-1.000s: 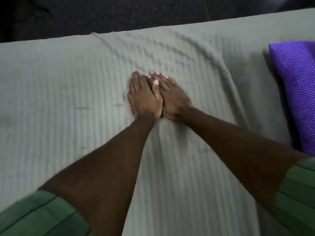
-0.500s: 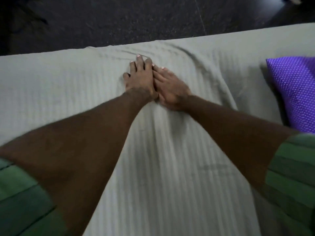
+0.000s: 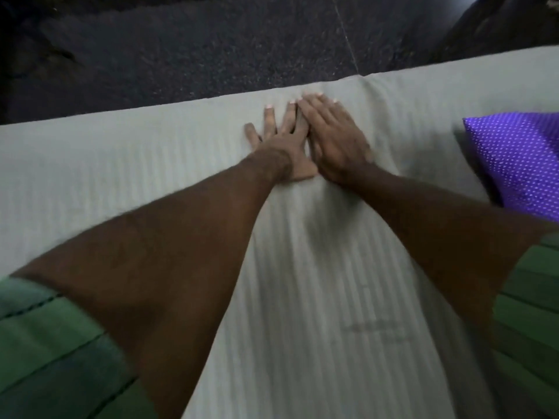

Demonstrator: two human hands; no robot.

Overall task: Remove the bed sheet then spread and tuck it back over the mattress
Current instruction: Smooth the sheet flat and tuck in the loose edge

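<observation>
A: Head view, the only one we have. Where is the bed sheet (image 3: 317, 297)?

B: Laid over the mattress, pale grey-green with fine ribs, running from the near side to the far edge, where the dark floor (image 3: 196, 55) begins. It lies mostly flat; soft creases fan out beside and below the hands.

A: And the hands?

B: Both lie flat on the sheet close to that far edge. The left hand (image 3: 279, 143) has its fingers straight and a little spread, palm down, grasping nothing. The right hand (image 3: 331, 137) is just beside it, fingers straight and together, also pressing and gripping no cloth. The two touch along their inner sides.

A: So what is the step?

B: I'd judge it as smoothing the spread sheet toward the far edge, with the tucking there not yet done.

A: How to do it well?

B: Keep the palms flat and the pressure even, so the cloth slides without bunching ahead of the fingertips. Sweeping the hands apart along the edge would carry the creases out to the sides. Then the overhang can be pushed down; whether any hangs over that edge I cannot tell.

A: Anything in the way?

B: A purple dotted pillow (image 3: 520, 164) sits on the sheet to the right, apart from the hands. It pins the cloth there, so pull gently on that side
</observation>
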